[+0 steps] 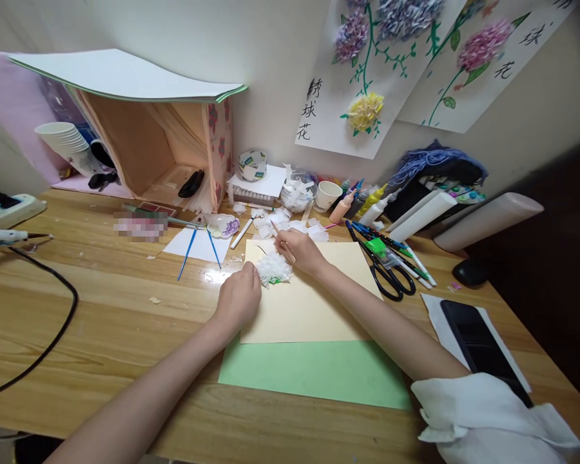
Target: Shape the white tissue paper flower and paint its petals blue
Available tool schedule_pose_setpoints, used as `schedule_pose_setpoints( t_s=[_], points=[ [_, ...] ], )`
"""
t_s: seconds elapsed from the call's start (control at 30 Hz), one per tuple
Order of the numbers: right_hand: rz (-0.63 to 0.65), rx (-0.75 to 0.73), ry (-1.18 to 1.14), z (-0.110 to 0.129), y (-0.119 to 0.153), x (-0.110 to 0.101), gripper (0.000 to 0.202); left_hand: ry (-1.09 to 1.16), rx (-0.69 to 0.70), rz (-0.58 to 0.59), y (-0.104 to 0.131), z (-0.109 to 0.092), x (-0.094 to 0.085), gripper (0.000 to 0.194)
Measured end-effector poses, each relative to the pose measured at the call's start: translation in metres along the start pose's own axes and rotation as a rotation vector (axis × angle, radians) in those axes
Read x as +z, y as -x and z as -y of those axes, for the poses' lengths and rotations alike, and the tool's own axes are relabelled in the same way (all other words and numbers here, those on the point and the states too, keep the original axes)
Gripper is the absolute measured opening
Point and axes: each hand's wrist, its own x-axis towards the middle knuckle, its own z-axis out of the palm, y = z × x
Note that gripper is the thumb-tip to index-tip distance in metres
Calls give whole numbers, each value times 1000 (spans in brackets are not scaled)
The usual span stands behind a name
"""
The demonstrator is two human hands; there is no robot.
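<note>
A cream sheet (319,316) lies over a green sheet (314,374) on the wooden table. On the cream sheet's upper left sits a fluffy white paper flower (273,267) with a bit of green at its lower edge. My left hand (240,296) rests at the sheet's left edge beside the flower, fingers curled together; what they hold, if anything, is hidden. Just right of the flower, my right hand (302,250) is closed round a thin pointed stick (274,227), its tip up toward the left. White paper scraps (265,225) lie beyond.
Blue-handled brushes (187,254) and a paint palette (223,225) lie left. Black scissors (391,280), pens and paint bottles (342,206) stand or lie right. A phone (483,348) is near my right forearm. A fabric-lined box (174,142) stands behind; a black cable (72,309) crosses the left.
</note>
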Motion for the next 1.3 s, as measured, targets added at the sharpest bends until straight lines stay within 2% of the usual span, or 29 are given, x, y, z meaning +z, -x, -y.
schedule_pose_setpoints(
  t_s=[0.13, 0.23, 0.33, 0.4, 0.5, 0.57, 0.67, 0.83, 0.97, 1.1, 1.2, 1.3],
  points=[
    [-43, 29, 16, 0, -7, -2, 12, 51, -10, -13, -1, 1, -1, 28],
    [-86, 63, -6, 6, -2, -15, 12, 129, -11, -43, 1, 1, -3, 27],
    [-109, 101, -85, 23, 12, -34, 12, 215, 21, -109, 8, -2, -7, 24],
    [-29, 156, -170, 39, 24, -44, 11, 266, 90, -131, 13, -6, -11, 27],
    [149, 171, -268, 61, 44, -54, 11, 280, 181, -102, 22, -12, -14, 40],
    [219, 184, -277, 70, 53, -55, 12, 274, 189, -55, 26, -15, -16, 34],
    [261, 186, -254, 74, 61, -53, 12, 283, 167, 12, 30, -18, -17, 20],
    [236, 168, -213, 72, 62, -47, 12, 263, 112, 50, 30, -18, -14, 19],
    [108, 104, -197, 72, 65, -47, 11, 234, 65, 54, 25, -15, -10, 21],
    [-12, -39, -200, 69, 74, -46, 30, 219, 31, 30, 23, -13, -9, 22],
    [-21, -212, -220, 64, 82, -42, 40, 231, 24, 1, 22, -12, -8, 21],
    [8, -312, -207, 61, 86, -35, 41, 257, 29, -26, 20, -10, -7, 20]
  ],
)
